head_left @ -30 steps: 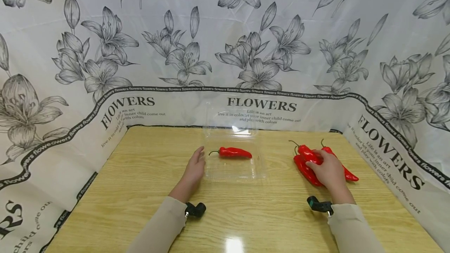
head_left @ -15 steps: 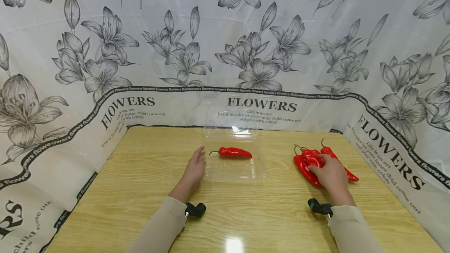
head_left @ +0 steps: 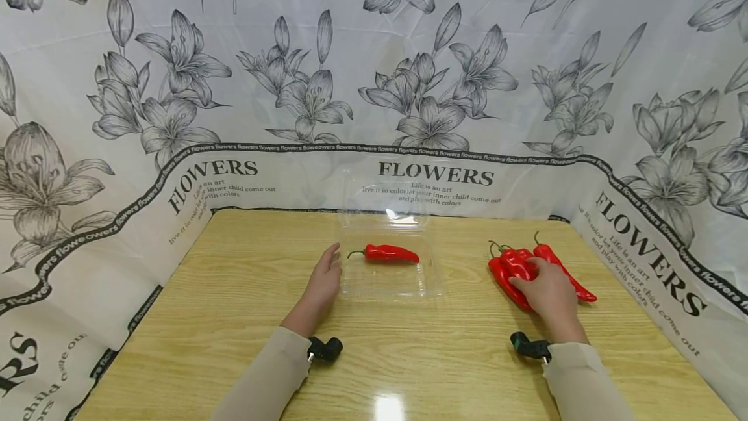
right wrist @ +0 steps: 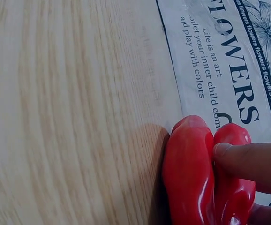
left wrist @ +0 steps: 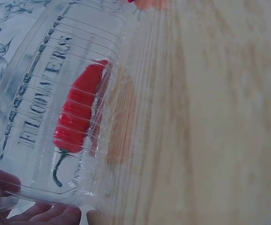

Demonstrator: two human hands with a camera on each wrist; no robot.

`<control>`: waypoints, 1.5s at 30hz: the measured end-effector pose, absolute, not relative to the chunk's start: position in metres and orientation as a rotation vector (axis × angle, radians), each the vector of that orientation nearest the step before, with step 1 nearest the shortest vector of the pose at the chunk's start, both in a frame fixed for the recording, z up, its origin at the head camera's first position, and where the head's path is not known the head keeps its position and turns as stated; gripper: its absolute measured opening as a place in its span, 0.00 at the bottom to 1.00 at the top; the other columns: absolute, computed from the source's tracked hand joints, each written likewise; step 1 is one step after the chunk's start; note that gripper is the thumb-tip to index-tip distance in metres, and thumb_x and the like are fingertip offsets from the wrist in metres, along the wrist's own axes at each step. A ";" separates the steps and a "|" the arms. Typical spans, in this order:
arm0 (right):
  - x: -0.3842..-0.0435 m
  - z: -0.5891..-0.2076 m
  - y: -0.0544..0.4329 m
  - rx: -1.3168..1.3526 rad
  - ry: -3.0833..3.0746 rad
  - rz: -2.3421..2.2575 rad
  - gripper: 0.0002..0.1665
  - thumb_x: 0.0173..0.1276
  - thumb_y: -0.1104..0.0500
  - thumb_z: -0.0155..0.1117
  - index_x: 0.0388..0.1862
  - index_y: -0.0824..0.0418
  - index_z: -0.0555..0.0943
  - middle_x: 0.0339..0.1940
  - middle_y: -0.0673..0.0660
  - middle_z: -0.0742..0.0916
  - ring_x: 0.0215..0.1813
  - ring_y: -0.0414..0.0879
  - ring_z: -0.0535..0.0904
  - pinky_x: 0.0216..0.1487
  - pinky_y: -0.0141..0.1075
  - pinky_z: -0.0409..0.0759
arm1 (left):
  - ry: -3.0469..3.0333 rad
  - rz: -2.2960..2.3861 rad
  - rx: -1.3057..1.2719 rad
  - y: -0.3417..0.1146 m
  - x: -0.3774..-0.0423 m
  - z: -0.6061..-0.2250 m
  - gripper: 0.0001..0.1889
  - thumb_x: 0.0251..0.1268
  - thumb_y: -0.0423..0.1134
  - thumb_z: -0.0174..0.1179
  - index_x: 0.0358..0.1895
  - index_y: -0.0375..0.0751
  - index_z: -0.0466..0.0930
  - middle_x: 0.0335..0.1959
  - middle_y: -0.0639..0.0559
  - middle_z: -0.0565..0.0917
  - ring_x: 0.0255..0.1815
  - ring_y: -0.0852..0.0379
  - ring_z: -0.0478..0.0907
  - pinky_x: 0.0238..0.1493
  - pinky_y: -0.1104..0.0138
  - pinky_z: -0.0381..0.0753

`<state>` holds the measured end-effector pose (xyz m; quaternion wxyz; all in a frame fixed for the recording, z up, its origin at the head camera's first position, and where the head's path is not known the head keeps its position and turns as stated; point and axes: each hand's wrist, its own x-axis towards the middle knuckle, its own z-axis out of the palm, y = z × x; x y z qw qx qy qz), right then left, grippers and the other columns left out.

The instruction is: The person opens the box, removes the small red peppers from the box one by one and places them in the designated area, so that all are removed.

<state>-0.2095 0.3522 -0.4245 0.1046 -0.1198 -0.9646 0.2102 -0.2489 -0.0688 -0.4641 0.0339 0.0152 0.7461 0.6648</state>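
Note:
In the head view, a clear plastic clamshell container (head_left: 388, 286) stands mid-table with its lid raised behind. A long red pepper (head_left: 390, 253) lies inside, its green stem pointing left. My left hand (head_left: 324, 276) rests along the container's left wall, fingers mostly straight; the left wrist view shows the thumb (left wrist: 3, 182) at the rim. To the right, my right hand (head_left: 549, 288) grips a red pepper (head_left: 517, 262), with my thumb (right wrist: 250, 161) pressing its glossy side in the right wrist view. Another red pepper (head_left: 506, 283) lies against its left side. My right palm hides part of the peppers.
One more red pepper (head_left: 584, 293) lies to the right of my right hand. Wood-grain table (head_left: 397, 349) extends in front of the container. White floral cloth (head_left: 292, 187) lines the back and both sides of the table.
Over the last second, the pepper in my right hand has shifted slightly down and to the right, settling beside its neighbour. The left hand and container stay put.

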 end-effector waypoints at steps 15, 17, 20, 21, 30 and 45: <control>-0.212 -0.423 0.349 -0.317 -2.884 0.566 0.47 0.56 0.46 0.71 0.67 0.70 0.67 0.62 0.77 0.73 0.59 0.71 0.69 0.55 0.65 0.71 | 2.291 2.049 0.017 -0.069 -0.246 -0.462 0.27 0.77 0.36 0.36 0.77 0.52 0.51 0.77 0.42 0.57 0.77 0.41 0.52 0.76 0.47 0.52; -0.212 -0.422 0.347 -0.304 -2.888 0.547 0.46 0.56 0.45 0.71 0.67 0.70 0.67 0.61 0.77 0.73 0.58 0.71 0.69 0.54 0.65 0.71 | 2.298 2.046 0.019 -0.069 -0.246 -0.461 0.27 0.77 0.36 0.36 0.77 0.51 0.51 0.77 0.41 0.57 0.77 0.41 0.52 0.76 0.47 0.52; -0.213 -0.420 0.343 -0.284 -2.885 0.518 0.45 0.57 0.45 0.70 0.67 0.68 0.68 0.61 0.76 0.73 0.58 0.71 0.68 0.53 0.65 0.72 | 2.305 2.044 0.024 -0.069 -0.246 -0.461 0.27 0.76 0.35 0.37 0.77 0.50 0.51 0.77 0.41 0.57 0.78 0.41 0.52 0.76 0.47 0.52; -0.213 -0.418 0.341 -0.277 -2.881 0.508 0.45 0.57 0.45 0.70 0.67 0.68 0.68 0.61 0.76 0.73 0.58 0.71 0.68 0.52 0.65 0.72 | 2.308 2.043 0.024 -0.070 -0.246 -0.461 0.27 0.76 0.35 0.37 0.77 0.50 0.51 0.77 0.41 0.57 0.78 0.41 0.52 0.76 0.47 0.52; -0.218 -0.410 0.322 -0.206 -2.847 0.498 0.36 0.60 0.46 0.68 0.63 0.64 0.73 0.59 0.74 0.75 0.57 0.70 0.70 0.51 0.62 0.74 | 2.299 2.029 0.018 -0.070 -0.246 -0.461 0.27 0.77 0.36 0.37 0.77 0.51 0.51 0.77 0.42 0.58 0.77 0.40 0.53 0.75 0.45 0.53; -0.235 -0.391 0.286 0.056 -2.926 0.571 0.41 0.60 0.47 0.68 0.68 0.63 0.69 0.66 0.73 0.71 0.63 0.71 0.67 0.59 0.65 0.69 | 2.327 2.013 0.010 -0.068 -0.246 -0.460 0.28 0.76 0.35 0.38 0.77 0.51 0.51 0.78 0.48 0.56 0.78 0.42 0.49 0.76 0.44 0.49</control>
